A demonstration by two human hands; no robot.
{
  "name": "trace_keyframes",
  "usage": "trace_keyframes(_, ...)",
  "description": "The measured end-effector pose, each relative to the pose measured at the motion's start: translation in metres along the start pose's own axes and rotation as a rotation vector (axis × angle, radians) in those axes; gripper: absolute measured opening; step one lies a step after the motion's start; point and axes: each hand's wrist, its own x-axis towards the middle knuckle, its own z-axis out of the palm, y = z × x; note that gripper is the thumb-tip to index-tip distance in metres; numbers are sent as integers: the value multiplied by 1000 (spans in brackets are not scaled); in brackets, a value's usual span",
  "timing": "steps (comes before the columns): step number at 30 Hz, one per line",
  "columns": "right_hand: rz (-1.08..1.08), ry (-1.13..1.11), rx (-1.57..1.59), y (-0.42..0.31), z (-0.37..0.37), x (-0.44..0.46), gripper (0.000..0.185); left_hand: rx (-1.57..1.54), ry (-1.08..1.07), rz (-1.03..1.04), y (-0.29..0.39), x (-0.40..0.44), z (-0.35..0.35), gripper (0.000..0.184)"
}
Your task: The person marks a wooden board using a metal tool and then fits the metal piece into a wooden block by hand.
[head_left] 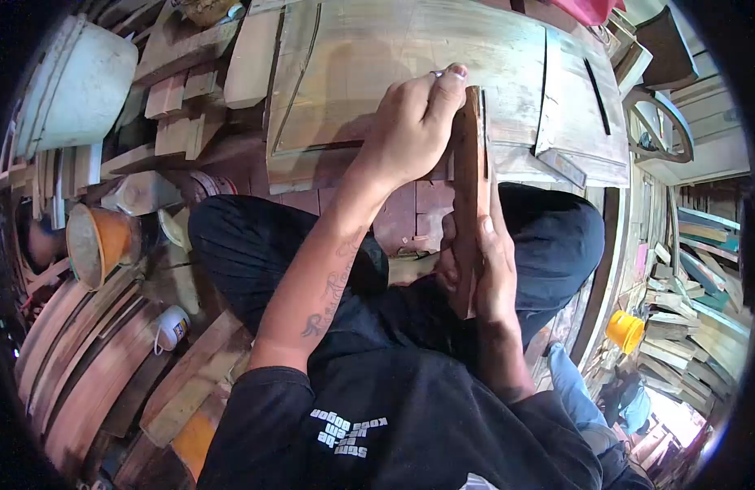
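My right hand (493, 261) grips the lower part of a long, narrow wooden bar (470, 163), its fingers wrapped round it from both sides. The bar stands up from my lap towards the bench, and a dark groove runs along its upper right side. Beside the bar's upper end, my left hand (414, 122) is closed with the thumb on top. A small shiny bit shows by its fingers, but what they hold is hidden. Beyond both hands lies a wide wooden board (353, 90).
On the board lie an L-shaped square (549, 122) and a thin black strip (596, 96). Wood offcuts (177, 98) and a white bucket (84, 86) are at left, near an orange bucket (100, 245). Curved boards (92, 351) lie below. A yellow bucket (625, 331) stands at right.
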Motion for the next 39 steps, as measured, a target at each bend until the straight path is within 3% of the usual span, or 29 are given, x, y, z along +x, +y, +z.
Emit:
trace_keyframes(20,147,95,40,-21,20,0,72,131,16,-12,2,1,-1,58)
trace_keyframes(26,126,74,87,-22,23,-8,62,170,16,65,-2,4,-2,57)
trace_keyframes(39,166,88,110,-14,15,3,67,51,5,13,0,-3,2,54)
